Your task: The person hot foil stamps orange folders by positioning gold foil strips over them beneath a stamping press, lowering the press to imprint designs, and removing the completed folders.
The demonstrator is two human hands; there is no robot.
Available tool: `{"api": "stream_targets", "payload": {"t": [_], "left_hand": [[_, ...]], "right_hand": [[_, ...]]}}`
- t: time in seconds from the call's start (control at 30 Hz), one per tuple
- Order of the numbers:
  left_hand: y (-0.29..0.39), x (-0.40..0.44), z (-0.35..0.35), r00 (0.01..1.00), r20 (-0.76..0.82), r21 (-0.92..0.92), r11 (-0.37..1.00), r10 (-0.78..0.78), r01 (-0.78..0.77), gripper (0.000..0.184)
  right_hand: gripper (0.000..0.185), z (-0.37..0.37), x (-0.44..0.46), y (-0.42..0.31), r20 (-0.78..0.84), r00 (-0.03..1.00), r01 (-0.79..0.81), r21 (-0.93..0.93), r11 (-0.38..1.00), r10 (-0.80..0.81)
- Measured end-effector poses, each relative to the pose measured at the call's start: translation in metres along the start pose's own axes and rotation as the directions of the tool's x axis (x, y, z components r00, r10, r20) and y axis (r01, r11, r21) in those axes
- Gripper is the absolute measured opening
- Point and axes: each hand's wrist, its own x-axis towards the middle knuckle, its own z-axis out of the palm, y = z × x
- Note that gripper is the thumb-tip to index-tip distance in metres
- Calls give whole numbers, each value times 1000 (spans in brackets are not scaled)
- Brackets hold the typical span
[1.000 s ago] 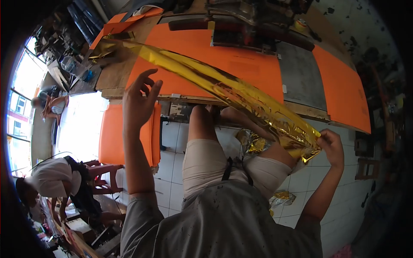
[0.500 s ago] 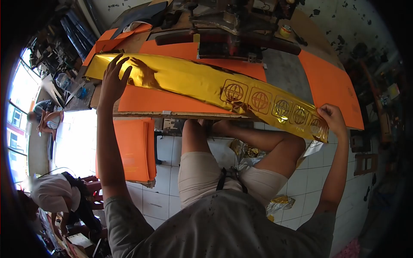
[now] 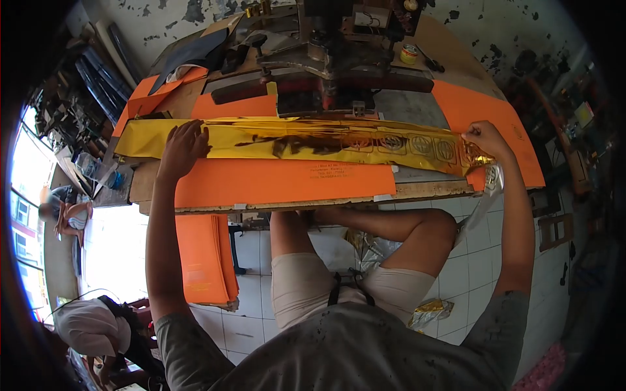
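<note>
**Gold foil stretched across the worktop, about half of it used (my read)**

Watching this through the head cam from my end. The gold foil strip [image 3: 228,133] runs sideways across the worktop [image 3: 417,189], over an orange sheet [image 3: 280,186] and just in front of a big dark press [image 3: 326,58]. Can't tell whether the foil's far edge touches the press.

My left hand [image 3: 184,148] lies over the foil's left part, palm down, fingers fairly straight and the thumb a bit apart, not gripping anything that I can see. My right hand [image 3: 486,138] has the right end pinched between thumb and fingers, and the foil bunches up there.

So, progress: the strip is spread nearly end to end, and a row of globe marks [image 3: 420,146] already covers its right part. The left stretch looks unmarked, so I'd guess that's the unused half. What's left on the laying-out side is the creasing along the far edge and that crumpled right end; it isn't properly flat yet.

The orange sheet has some printed text [image 3: 339,168] by the foil's near edge. There's also a stack of orange sheets [image 3: 202,254] below the worktop on the left; can't tell if those are finished or waiting.
</note>
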Motion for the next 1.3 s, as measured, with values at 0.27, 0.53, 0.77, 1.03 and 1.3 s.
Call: {"api": "stream_targets", "payload": {"t": [0.27, 0.53, 0.77, 1.03, 1.3], "left_hand": [[9, -2, -5, 1000, -9, 10, 1000, -14, 14, 39], [9, -28, -20, 999, -39, -42, 999, 12, -14, 34], [9, -22, -10, 998, 58, 18, 999, -40, 39, 43], [4, -6, 2, 988, 140, 42, 997, -67, 61, 54], [-6, 13, 16, 977, 193, 13, 995, -95, 94, 61]], "right_hand": [[19, -12, 44, 1, 148, 989, 33, -75, 997, -22], [13, -33, -23, -10, 446, 895, -20, 35, 999, 2], [14, -13, -7, 20, 219, 972, 62, 126, 990, -89], [16, 2, 31, 13, -31, 999, 44, 83, 996, -42], [20, 4, 100, 31, -93, 992, 85, 25, 996, -83]]}}
